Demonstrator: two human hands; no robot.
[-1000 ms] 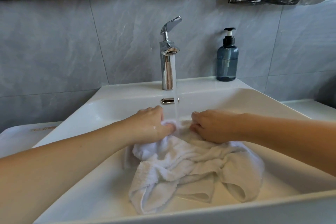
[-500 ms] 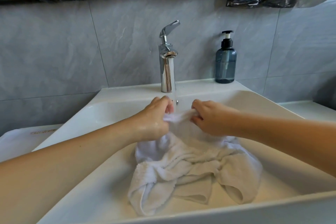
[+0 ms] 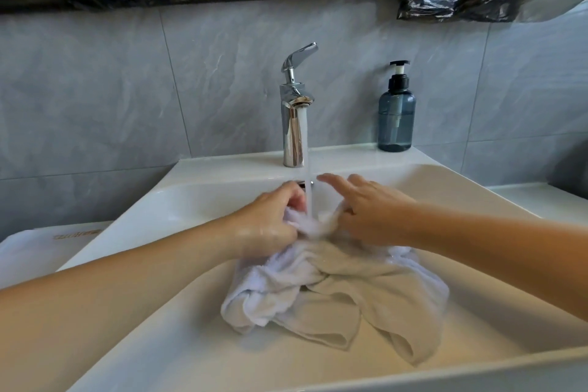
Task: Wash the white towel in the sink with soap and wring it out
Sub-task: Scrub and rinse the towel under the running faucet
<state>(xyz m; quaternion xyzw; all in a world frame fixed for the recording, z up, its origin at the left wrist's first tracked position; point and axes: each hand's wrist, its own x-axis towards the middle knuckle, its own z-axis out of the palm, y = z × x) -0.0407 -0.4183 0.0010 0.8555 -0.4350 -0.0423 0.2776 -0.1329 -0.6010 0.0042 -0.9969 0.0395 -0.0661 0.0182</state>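
Under the running faucet (image 3: 294,105), the left hand (image 3: 270,219) and right hand (image 3: 366,210) each pinch a fold of white towel (image 3: 334,289) in the sink (image 3: 159,312).

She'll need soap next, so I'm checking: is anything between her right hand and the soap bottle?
Nothing visible. The right hand is at the towel in the sink; the soap bottle stands on the back ledge beyond it, with only bare rim between.
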